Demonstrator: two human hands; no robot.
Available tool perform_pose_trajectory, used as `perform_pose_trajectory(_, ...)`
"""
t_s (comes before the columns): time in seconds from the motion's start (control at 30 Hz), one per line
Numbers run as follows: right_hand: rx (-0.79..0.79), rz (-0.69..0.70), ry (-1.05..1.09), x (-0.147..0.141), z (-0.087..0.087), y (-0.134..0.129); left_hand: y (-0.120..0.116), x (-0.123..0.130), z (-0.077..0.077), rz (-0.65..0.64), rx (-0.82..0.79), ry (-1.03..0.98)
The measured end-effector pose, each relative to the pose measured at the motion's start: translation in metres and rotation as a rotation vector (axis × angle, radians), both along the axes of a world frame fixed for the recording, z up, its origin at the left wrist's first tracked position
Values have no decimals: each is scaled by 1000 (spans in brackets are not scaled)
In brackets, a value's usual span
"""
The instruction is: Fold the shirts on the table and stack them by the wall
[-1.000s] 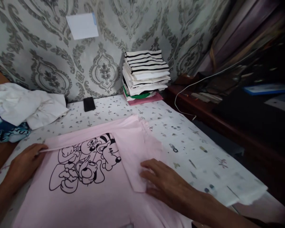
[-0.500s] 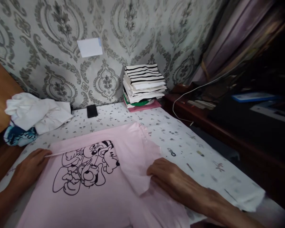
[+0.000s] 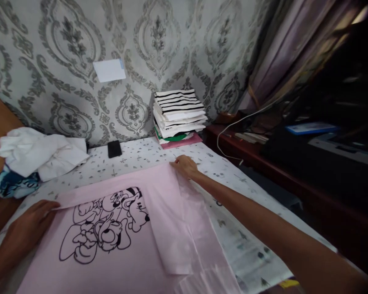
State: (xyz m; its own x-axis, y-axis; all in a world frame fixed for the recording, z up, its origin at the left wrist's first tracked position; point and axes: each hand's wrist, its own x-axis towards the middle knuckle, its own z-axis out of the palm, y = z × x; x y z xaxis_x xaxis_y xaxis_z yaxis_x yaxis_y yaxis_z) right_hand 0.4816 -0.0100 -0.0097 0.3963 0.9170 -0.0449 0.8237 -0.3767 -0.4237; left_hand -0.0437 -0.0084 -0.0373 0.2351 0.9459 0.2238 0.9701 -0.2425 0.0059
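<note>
While the left hand (image 3: 33, 223) pinches the pale pink, black-printed fabric shirt (image 3: 131, 251) at left, the right hand (image 3: 185, 166) grips its far right corner, the folded strip (image 3: 110, 186) between them.

White card (image 3: 109, 70) on patterned wall (image 3: 184, 24), flat black object (image 3: 114, 149) below

Pink shirt (image 3: 110, 277) spread on patterned white sheet (image 3: 138, 151), folded over along far side (black cartoon print (image 3: 110, 226) partly covered).
</note>
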Motion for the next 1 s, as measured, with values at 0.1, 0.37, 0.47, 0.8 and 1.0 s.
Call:
perform_pose_trajectory(0.1, -45, 11, -35, -1, -10, 12, -13, 17, 15, 6, 8, -26)
perform_pose_trajectory(0.37, 67, 125, -131, -18, -11, -2, -20, 22, 26, -4, -90, -78)
perform_pose_trajectory(0.47, 134, 462, -32, -51, -5, -50, -29, 33, 30, -29, -12, -51)
perform_pose_trajectory(0.8, 188, 946, -255, -102, -22, -132, -69, 173, 14, -710, -405, -208)
perform_pose_trajectory(1.0, 183, 786, 169, -78, 9, -121, -40, 216, 6, -718, -460, -16)
